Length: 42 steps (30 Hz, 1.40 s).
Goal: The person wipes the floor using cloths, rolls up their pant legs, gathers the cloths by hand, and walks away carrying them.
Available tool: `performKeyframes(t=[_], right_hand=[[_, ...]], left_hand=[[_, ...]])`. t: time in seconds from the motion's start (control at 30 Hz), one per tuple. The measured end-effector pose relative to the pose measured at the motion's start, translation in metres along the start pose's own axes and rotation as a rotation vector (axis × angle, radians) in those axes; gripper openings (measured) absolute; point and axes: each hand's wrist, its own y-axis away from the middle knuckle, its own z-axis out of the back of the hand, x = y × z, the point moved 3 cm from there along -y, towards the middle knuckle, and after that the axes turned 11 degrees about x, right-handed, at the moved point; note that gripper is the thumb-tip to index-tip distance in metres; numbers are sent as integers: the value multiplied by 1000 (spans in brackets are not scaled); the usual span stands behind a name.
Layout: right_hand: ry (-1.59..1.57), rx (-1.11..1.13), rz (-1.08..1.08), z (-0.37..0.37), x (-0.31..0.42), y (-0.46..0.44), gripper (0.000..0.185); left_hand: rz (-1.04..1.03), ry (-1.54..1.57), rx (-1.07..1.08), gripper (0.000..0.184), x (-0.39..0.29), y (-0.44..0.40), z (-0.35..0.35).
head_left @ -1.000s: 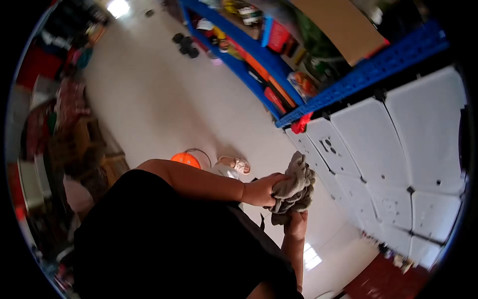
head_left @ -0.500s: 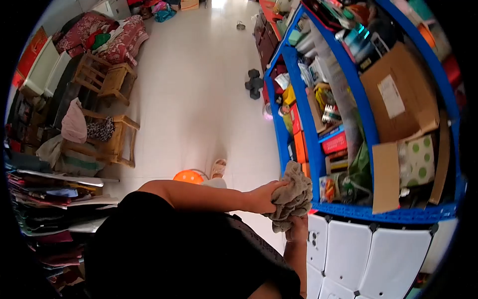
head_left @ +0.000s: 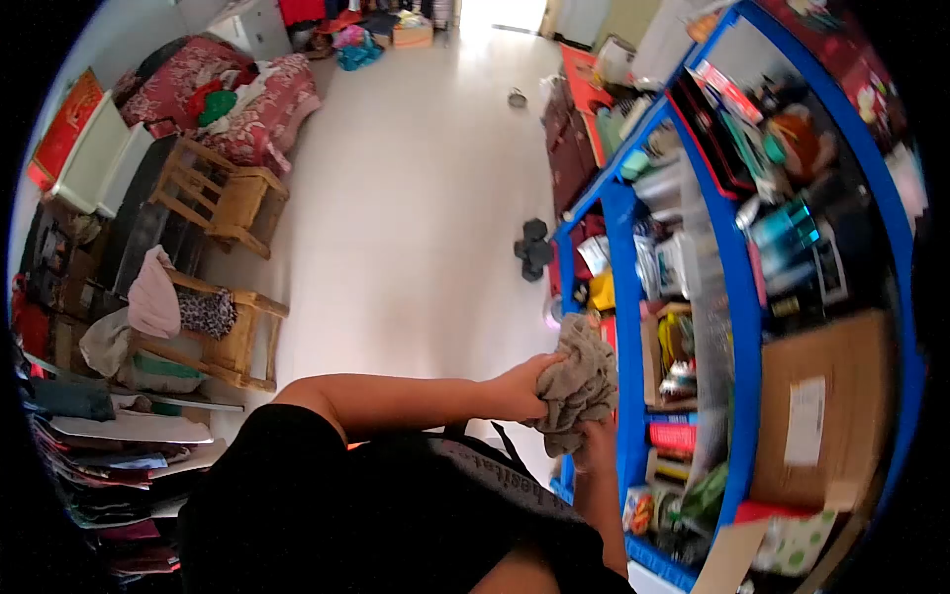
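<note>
A crumpled grey-brown cloth (head_left: 578, 384) is bunched between my two hands, in front of my body and beside the blue shelf. My left hand (head_left: 520, 390) grips its left side, the fingers partly hidden in the folds. From below, my right hand (head_left: 595, 444) holds the lower right edge, with its fingertips mostly covered by the fabric. The cloth hangs in folds above the floor, close to the shelf's near side.
A blue shelf (head_left: 625, 346) packed with boxes and household items stands close on my right, with an open cardboard box (head_left: 849, 406). Dark dumbbells (head_left: 533, 249) lie on the floor. Wooden chairs (head_left: 247, 208) and stacked clothes (head_left: 129, 465) line the left side.
My view has tilted and turned, so the shelf and floor sit differently. The orange stool and my slippered foot are now mostly out of sight. Both hands still hold the cloth.
</note>
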Motion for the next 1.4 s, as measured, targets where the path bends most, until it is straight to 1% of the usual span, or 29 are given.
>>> performKeyframes(t=[0.03,0.1,0.13,0.17,0.23,0.27,0.3,0.33,0.37,0.4,0.43,0.47,0.5,0.53,0.57,0.6,0.63,0.7,0.77,0.8,0.83,0.93,1.0,1.03,1.1,1.23,1.3,1.37,1.4], right_hand=[[0,41,2,2,2,-5,49],[85,23,-42,9,1,-10,49],[125,44,-17,3,3,-20,49],[119,63,-12,-2,7,-29,49],[104,178,3,-8,15,-49,49],[82,245,-17,-9,18,-54,50],[86,240,-21,-5,15,-57,50],[146,292,-50,7,1,-82,50],[196,362,-57,-2,1,-107,50],[187,365,-43,-19,7,-117,50],[185,483,-101,-39,8,-117,50],[188,612,-152,-60,9,-113,49],[187,615,-138,-76,8,-107,49],[231,692,-152,-93,5,-98,47],[228,686,-225,-105,26,-255,46],[184,692,-321,-146,59,-310,44],[181,745,-355,-175,68,-343,43],[216,783,-377,-184,44,-372,41],[255,797,-388,-199,19,-394,42],[291,745,-322,-200,19,-420,42],[251,757,-277,-217,21,-437,43],[184,657,-287,-254,38,-470,45],[145,613,-259,-265,45,-490,47],[122,595,-287,-264,50,-554,47],[147,517,-285,-275,62,-585,48],[115,482,-184,-298,96,-653,50],[99,472,-196,-298,105,-705,50],[99,555,-214,-311,110,-755,49],[81,538,-206,-319,116,-783,49]], left_hand=[[-13,-22,-32,75,-1,-3,1],[-54,1,-23,74,7,-8,1],[-84,-114,-73,75,13,-12,11],[-86,-129,-86,75,10,-13,18],[-100,-123,-146,78,15,-20,30],[-171,70,-124,80,26,-25,35],[-91,119,-92,77,-4,-13,31],[-125,101,-193,75,20,-18,43],[-164,54,-296,74,23,-18,61],[-212,54,-297,73,3,-5,66],[-247,70,-293,72,-13,13,62],[-285,136,-376,72,-36,34,52],[-267,29,-446,70,-33,54,54],[-313,13,-507,67,-33,74,46],[-271,58,-537,63,-61,-13,176],[-201,108,-543,63,-119,-29,224],[-166,147,-602,65,-149,-27,254],[-154,178,-667,67,-132,-22,286],[-186,108,-658,68,-113,-9,319],[-171,206,-608,67,-107,-26,343],[-206,18,-599,70,-109,-30,374],[-157,100,-552,67,-156,-34,424],[-191,56,-420,68,-173,-45,454],[-155,75,-423,68,-177,-82,508],[-57,64,-390,70,-195,-99,543],[-102,106,-316,71,-225,-145,609],[-131,213,-296,71,-234,-178,650],[-171,147,-398,70,-239,-196,690],[-187,136,-415,67,-247,-203,710]])
